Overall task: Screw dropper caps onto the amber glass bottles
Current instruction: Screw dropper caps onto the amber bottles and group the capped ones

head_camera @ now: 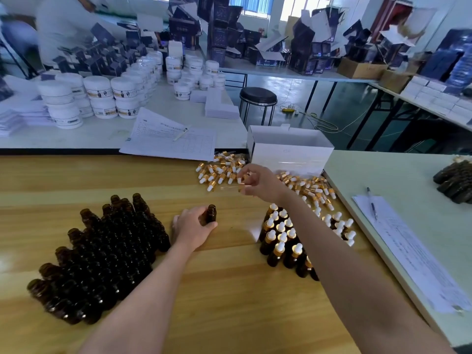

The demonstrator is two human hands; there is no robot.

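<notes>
My left hand (pixel 192 227) grips one open amber bottle (pixel 211 213), upright on the wooden table (pixel 229 290). My right hand (pixel 258 182) reaches over the heap of gold-and-white dropper caps (pixel 217 172) and pinches one dropper cap (pixel 238 183), its glass pipette pointing left. A dense block of uncapped amber bottles (pixel 102 256) stands at the left. Capped bottles (pixel 281 241) stand in a cluster under my right forearm.
More loose caps (pixel 316 192) lie along the table's right edge. An open white box (pixel 288 149) stands behind the caps. Paper sheets (pixel 168 139) lie at the back, a pen on paper (pixel 372 203) on the pale side table at right. White jars (pixel 102 95) crowd the far table.
</notes>
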